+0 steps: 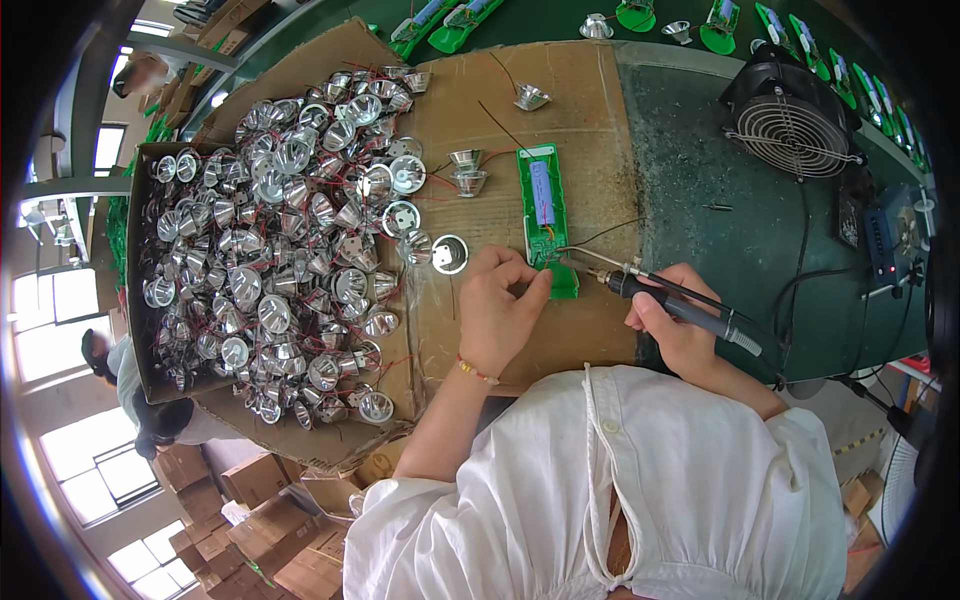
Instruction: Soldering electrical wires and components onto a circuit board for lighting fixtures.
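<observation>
My right hand (678,318) grips a soldering iron (690,318) with a dark handle. Its tip meets the small circuit board (545,250) in the lower part of a green plastic housing (564,285). A purple battery cell (541,192) lies in the housing's upper part. My left hand (503,300) is closed at the housing's lower left edge, thumb and fingertips pinched together; what they hold is too small to make out. A thin metal tube runs alongside the iron toward the board. Loose dark wires stick out around the housing.
A cardboard box (145,270) at left overflows with silver reflector cups (290,155) with red wires. Several loose cups (449,254) lie on the cardboard sheet (590,110). At right stand a round fan (790,135) and a blue soldering station (888,245) with cables. Green housings (718,28) line the far edge.
</observation>
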A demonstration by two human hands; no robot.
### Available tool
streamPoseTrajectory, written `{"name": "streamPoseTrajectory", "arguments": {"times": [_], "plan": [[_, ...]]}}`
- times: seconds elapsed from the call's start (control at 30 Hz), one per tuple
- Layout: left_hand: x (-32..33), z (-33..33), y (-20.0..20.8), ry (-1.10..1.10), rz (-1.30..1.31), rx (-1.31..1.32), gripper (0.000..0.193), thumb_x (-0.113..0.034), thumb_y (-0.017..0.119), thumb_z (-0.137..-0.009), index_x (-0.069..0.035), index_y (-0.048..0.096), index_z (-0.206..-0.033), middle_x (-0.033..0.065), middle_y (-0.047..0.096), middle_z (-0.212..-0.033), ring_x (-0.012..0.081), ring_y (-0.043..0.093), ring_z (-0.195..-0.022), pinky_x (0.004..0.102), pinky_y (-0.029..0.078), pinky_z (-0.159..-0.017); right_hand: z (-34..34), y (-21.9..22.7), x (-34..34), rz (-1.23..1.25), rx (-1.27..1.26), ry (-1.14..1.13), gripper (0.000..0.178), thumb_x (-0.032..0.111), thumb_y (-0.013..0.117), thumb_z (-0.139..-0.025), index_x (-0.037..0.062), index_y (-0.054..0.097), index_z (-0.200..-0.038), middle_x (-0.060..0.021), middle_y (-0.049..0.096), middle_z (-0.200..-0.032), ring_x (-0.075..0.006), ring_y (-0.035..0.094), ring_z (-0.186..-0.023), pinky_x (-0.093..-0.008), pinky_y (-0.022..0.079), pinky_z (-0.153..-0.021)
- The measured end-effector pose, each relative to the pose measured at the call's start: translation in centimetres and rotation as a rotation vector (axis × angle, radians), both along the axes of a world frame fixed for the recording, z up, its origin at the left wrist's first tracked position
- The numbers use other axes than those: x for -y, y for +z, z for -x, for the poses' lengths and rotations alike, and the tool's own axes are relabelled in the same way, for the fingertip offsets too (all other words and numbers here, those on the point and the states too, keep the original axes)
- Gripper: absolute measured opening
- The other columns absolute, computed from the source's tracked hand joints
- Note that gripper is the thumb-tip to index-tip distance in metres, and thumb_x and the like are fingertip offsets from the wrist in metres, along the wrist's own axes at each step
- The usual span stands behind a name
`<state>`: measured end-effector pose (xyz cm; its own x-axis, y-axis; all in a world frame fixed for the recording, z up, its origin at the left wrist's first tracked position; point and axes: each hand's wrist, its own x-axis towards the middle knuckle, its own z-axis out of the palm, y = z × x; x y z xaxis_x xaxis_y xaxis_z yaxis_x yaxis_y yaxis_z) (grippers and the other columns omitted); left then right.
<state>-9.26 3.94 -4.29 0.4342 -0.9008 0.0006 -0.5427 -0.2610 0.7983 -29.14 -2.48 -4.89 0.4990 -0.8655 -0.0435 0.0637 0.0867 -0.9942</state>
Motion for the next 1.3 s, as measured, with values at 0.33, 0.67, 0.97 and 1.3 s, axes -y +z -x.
{"name": "streamPoseTrajectory", "arguments": {"times": [0.33, 0.67, 0.97, 1.3], "plan": [[0.0, -0.3, -0.2, 0.0, -0.018, 0.013, 0.013, -0.014, 0.067, -0.07, -0.002, 0.064, -0.066, 0.0085, 0.055, -0.077, 0.0222, 0.053, -0.072, 0.0307, 0.042, -0.062, 0.6, 0.6, -0.1, 0.02, 0.064, -0.059, 0.017, 0.008, 0.058, -0.084, -0.0028, 0.049, -0.093, -0.0096, 0.059, -0.072, -0.0109, 0.057, -0.061, -0.0229, 0.048, -0.054], [0.1, -0.1, 0.0, 0.005, -0.033, 0.012, 0.013, -0.013, 0.066, -0.07, -0.001, 0.063, -0.065, 0.0091, 0.055, -0.076, 0.0226, 0.053, -0.073, 0.0311, 0.042, -0.063, 1.7, 0.8, 0.1, 0.051, 0.077, -0.077, 0.017, 0.006, 0.057, -0.083, -0.0034, 0.048, -0.094, -0.0103, 0.059, -0.073, -0.0114, 0.057, -0.061, -0.0234, 0.048, -0.055], [-0.1, -2.0, 1.7, 0.143, -0.014, -0.348, 0.013, -0.012, 0.065, -0.077, 0.0, 0.064, -0.077, 0.0068, 0.062, -0.07, 0.0118, 0.058, -0.06, 0.0248, 0.047, -0.058, 4.1, 0.2, 1.1, 0.09, 0.069, -0.226, 0.018, 0.009, 0.058, -0.083, -0.003, 0.049, -0.092, -0.0092, 0.059, -0.067, -0.0099, 0.055, -0.056, -0.0219, 0.045, -0.052], [10.9, -0.4, 3.7, -0.245, -0.125, 0.213, 0.016, -0.014, 0.058, -0.07, -0.002, 0.06, -0.06, 0.0116, 0.059, -0.053, 0.0258, 0.06, -0.051, 0.0326, 0.049, -0.054, 5.4, -1.2, 3.6, 0.047, 0.03, -0.381, 0.016, 0.009, 0.057, -0.083, -0.0019, 0.048, -0.09, -0.0088, 0.058, -0.065, -0.0105, 0.055, -0.055, -0.0213, 0.044, -0.05]]}}
